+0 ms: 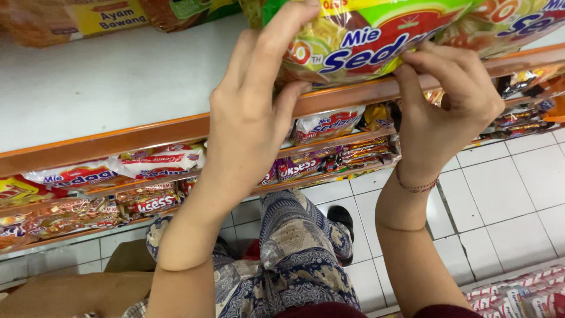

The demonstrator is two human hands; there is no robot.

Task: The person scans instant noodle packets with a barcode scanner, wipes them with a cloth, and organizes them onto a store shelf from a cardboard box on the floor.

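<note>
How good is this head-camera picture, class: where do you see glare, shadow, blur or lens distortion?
Head view: even, bright store light, with soft glare on the green noodle packet held by the left hand and right hand; faint shadow under the orange shelf edge; lower-shelf packets slightly soft; shelf lines tilt and floor tiles skew from the wide lens.

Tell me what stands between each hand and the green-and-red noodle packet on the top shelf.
Nothing visible does. The left hand already grips the noodle packet at its left end, fingers over its face, and the right hand pinches its lower edge above the orange shelf rim.
</note>
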